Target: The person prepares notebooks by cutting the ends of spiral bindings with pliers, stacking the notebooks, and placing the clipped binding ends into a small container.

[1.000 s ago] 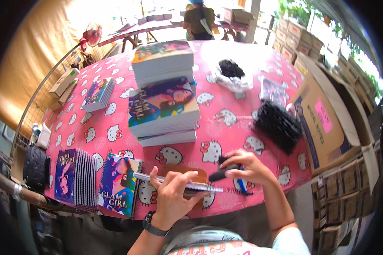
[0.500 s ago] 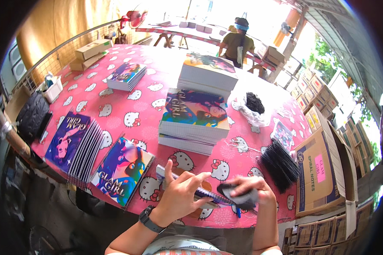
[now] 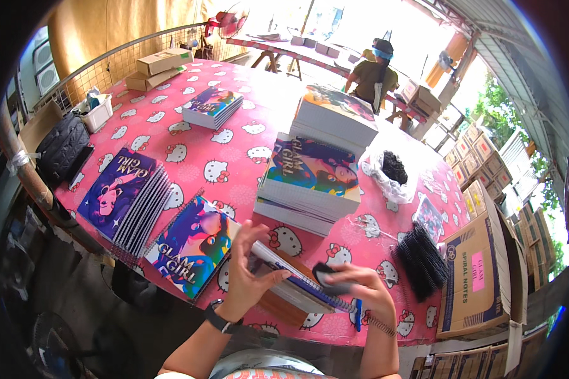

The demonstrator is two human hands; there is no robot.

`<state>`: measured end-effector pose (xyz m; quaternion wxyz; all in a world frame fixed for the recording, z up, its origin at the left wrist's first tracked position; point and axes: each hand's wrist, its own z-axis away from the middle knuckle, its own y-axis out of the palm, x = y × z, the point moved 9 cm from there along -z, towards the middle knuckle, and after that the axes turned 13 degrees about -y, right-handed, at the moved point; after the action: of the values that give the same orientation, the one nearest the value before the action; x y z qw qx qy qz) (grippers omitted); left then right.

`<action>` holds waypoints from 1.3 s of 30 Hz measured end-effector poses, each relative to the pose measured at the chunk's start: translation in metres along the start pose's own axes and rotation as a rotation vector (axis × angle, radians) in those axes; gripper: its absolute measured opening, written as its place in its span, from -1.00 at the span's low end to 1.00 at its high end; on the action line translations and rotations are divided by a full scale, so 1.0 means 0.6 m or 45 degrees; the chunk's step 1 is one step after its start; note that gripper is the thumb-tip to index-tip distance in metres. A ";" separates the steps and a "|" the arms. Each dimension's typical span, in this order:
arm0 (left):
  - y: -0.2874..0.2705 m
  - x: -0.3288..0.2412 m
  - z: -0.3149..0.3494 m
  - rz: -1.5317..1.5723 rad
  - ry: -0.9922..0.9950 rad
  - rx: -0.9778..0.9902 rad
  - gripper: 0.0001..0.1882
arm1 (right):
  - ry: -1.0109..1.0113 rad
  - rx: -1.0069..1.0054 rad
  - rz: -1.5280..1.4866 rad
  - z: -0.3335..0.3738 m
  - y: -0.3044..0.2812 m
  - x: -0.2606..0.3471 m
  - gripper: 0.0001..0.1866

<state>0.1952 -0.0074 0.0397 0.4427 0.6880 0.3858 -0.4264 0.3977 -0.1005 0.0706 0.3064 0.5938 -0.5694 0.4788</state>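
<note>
A spiral notebook (image 3: 310, 285) stands tilted on its edge in front of me, its bound side up, over a brown wooden board (image 3: 283, 307). At its left end my left hand (image 3: 245, 268) grips it, thumb against the near face and fingers at the far side. My right hand (image 3: 363, 285) is closed on a rounded black-and-grey pad (image 3: 335, 276), which is at the binding. Just what the pad is I cannot tell. A loose dark coil (image 3: 382, 326) lies against my right wrist. Beside the notebook's right end is a blue pen (image 3: 358, 314).
Printed notebooks (image 3: 189, 246) and a fanned stack (image 3: 129, 199) lie left. Tall stacks of unbound books (image 3: 313, 180) stand ahead. Black coils (image 3: 422, 262), a plastic bag (image 3: 389, 174) and an open carton (image 3: 477, 278) are right. A person (image 3: 374, 79) stands farther off.
My right hand has slid left along the binding with the pad. The fingers of my left hand have shifted on the notebook, showing more of it and the board. The view has turned slightly.
</note>
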 end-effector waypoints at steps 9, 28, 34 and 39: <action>-0.001 0.021 -0.005 0.084 -0.230 0.067 -0.35 | 0.226 -0.177 0.577 -0.036 -0.036 -0.028 -0.44; -0.021 0.029 0.004 0.176 -0.330 0.035 -0.59 | 0.112 0.041 0.681 -0.110 0.022 -0.033 -0.55; -0.019 0.029 0.001 0.198 -0.354 0.063 -0.60 | 0.199 -0.015 0.162 -0.102 0.024 -0.065 -0.51; -0.023 0.026 -0.003 0.192 -0.315 0.074 -0.59 | 0.092 0.018 0.189 -0.110 0.047 -0.068 -0.48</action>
<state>0.1883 0.0011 0.0216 0.4975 0.6697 0.2630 -0.4846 0.3603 -0.0294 0.0518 0.2861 0.5344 -0.5972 0.5253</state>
